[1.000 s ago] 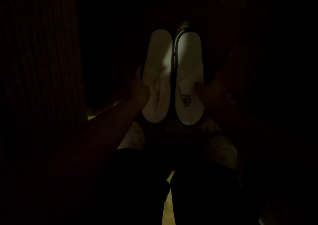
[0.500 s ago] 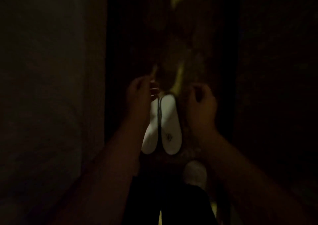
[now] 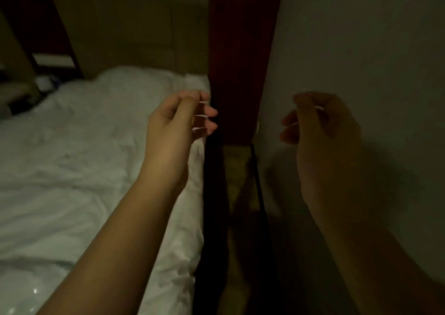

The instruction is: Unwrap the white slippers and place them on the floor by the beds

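Observation:
No slippers show in the head view now. My left hand [image 3: 179, 118] is raised over the right edge of a bed with white bedding [image 3: 72, 170], fingers loosely curled and apart, holding nothing. My right hand [image 3: 322, 126] is raised at the same height in front of a pale wall [image 3: 361, 49], fingers also loosely curled and empty. Between the hands runs the narrow dim strip of floor [image 3: 237, 170] beside the bed.
A dark red-brown panel [image 3: 240, 49] stands at the head of the gap between bed and wall. A padded headboard [image 3: 132, 37] is behind the bed. A dark bedside unit [image 3: 41, 37] with small objects sits at the far left.
Both hands let go of the white slippers on the floor and rose. The view lifted from the floor to the bed and wall, so the slippers dropped out of sight.

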A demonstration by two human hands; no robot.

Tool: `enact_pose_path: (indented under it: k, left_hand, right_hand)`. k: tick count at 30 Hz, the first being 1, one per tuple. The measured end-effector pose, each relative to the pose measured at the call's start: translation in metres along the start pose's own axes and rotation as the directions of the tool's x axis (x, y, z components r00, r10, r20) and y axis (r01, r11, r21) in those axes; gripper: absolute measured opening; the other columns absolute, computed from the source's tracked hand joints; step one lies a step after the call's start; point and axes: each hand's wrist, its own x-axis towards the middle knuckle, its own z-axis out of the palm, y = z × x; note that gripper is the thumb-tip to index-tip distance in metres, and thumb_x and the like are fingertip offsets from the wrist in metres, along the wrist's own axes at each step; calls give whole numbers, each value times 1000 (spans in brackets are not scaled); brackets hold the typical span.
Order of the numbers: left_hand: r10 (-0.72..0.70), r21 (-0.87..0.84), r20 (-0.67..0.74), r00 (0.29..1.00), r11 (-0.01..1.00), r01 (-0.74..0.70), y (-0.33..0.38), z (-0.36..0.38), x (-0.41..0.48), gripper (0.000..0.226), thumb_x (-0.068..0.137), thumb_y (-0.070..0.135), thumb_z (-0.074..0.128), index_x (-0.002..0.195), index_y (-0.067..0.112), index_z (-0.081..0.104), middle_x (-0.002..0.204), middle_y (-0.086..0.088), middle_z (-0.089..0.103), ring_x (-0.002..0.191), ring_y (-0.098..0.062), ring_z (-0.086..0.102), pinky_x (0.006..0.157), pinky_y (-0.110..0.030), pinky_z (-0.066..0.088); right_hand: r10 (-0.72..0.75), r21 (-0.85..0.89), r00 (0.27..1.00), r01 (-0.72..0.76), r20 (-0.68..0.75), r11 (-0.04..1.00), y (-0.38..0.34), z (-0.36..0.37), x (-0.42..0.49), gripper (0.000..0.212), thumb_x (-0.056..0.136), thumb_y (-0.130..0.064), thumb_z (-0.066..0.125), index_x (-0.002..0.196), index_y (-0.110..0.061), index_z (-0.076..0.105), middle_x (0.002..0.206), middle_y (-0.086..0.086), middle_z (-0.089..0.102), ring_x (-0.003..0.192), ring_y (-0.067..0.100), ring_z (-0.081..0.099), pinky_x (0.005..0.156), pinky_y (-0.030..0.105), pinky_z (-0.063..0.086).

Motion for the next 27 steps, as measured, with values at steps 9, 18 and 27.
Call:
enact_pose_path:
  k: [9,18,27]
  left_hand:
    - [378,34,8,926,925,-378,312,-16,6,20,92,22,50,82,23,67,64,6,68,58,-7,62,53,-16,48]
    - [522,104,123,844,839,-534,432,-29,-24,17,95,20,49,90,20,65,72,7,67,68,-6,65,71,-23,55]
    - [530,202,77,844,821,-534,441,-40,-49,17,93,22,51,87,23,67,71,9,68,71,-8,65,69,-22,54]
  right_hand:
    - [-275,139,961,274,-10,952,-278,-1,55,17,97,-19,51,84,-28,59,55,-10,63,46,3,53,49,14,44]
    - [-478,145,877,479,-44,866,-391,-8,54,13,94,-24,53,85,-30,60,55,-9,65,42,4,54,49,17,46]
    - [-420,223,907,417,-37,881,-396,-22,51,12,92,-26,55,83,-31,60,54,-9,65,43,5,55,48,18,46]
